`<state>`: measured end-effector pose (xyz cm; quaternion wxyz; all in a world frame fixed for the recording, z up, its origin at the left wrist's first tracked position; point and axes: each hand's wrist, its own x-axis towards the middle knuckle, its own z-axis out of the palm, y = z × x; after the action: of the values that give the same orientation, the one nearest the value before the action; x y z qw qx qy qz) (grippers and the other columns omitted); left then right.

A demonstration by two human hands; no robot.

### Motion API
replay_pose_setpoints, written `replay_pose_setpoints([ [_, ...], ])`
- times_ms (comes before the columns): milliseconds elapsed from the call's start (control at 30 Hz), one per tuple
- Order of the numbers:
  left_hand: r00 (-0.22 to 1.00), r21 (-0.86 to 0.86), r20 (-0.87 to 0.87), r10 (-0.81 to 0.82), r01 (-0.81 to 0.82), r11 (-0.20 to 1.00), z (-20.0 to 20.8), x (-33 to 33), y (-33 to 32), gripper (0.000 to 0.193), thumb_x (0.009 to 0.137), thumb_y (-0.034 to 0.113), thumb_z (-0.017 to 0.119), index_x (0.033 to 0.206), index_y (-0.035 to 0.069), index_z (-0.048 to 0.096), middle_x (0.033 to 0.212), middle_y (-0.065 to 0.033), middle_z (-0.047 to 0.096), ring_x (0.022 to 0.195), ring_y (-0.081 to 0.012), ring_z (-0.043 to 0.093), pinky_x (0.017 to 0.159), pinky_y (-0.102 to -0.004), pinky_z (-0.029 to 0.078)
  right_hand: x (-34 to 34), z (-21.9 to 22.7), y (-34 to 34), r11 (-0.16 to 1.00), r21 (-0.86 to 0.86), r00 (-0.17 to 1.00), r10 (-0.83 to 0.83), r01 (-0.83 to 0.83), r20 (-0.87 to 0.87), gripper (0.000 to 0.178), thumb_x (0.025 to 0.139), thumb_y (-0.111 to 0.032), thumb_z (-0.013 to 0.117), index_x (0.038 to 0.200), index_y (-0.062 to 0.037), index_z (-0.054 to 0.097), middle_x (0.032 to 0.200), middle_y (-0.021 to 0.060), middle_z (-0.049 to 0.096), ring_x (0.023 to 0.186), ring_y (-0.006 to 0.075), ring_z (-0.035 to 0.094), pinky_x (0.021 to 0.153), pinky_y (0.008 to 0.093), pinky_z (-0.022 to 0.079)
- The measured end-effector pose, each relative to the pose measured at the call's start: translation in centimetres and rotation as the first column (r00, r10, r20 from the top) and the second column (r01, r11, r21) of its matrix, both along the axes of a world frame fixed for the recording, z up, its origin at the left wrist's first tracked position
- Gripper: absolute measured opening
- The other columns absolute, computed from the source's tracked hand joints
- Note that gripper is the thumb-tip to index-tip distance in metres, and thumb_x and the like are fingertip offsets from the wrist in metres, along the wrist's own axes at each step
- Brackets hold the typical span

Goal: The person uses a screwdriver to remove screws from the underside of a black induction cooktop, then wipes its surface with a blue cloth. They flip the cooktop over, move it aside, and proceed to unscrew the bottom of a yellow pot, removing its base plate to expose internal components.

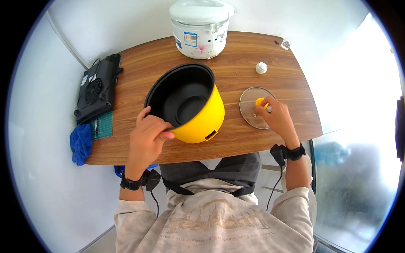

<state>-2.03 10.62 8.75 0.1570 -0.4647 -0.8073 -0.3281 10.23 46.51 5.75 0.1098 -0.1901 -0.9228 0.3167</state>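
My left hand [147, 133] is closed on the near-left rim of a yellow pot [206, 114] with a black inside. The pot is tilted, and its open mouth faces up and to the left. A dark rectangular slot shows low on its yellow outer wall. To the right, a round glass lid [249, 116] with a metal rim lies flat on the table. Fingers of my right hand [274, 114] close on the yellow knob [260, 102] at the lid's middle. A small pale piece shows by those fingers; its kind is unclear.
A white rice cooker [200, 36] stands at the back of the wooden table [139, 52]. A small white jar [261, 68] and a small clear cup [285, 44] are at the back right. At left are a black fan-type device [97, 86], a green mat [105, 124] and a blue cloth [81, 143].
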Motion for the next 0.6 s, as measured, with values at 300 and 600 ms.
replay_pose_setpoints([
  [300, 0.786, 0.312, 0.615, -0.056, -0.178, 0.933, 0.1, 0.2, -2.3, 0.055, 0.096, 0.049, 0.062, 0.118, -0.001, 0.066, 0.094, -0.0039, 0.067, 0.084, -0.0118, 0.060, 0.076, -0.0230, 0.046, -1.0, 1.5, -5.0, 0.940, -0.121, 0.946, 0.307, -0.319, -0.103, 0.040, 0.090, -0.017, 0.071, 0.125, -0.0065, 0.054, 0.079, 0.0105, 0.067, 0.066, 0.0250, 0.061, 0.063, 0.0311, 0.046],
  [600, 0.579, 0.476, 0.771, -0.266, -0.245, 0.845, -1.2, 0.7, -1.7, 0.050, 0.098, 0.046, 0.061, 0.124, 0.003, 0.066, 0.102, -0.0052, 0.069, 0.093, -0.0143, 0.062, 0.083, -0.0253, 0.048, -1.8, 1.9, -7.7, 0.881, -0.201, 0.896, 0.386, -0.429, -0.219, 0.058, 0.090, -0.015, 0.074, 0.141, -0.0070, 0.049, 0.088, 0.0125, 0.070, 0.075, 0.0238, 0.069, 0.071, 0.0288, 0.052],
])
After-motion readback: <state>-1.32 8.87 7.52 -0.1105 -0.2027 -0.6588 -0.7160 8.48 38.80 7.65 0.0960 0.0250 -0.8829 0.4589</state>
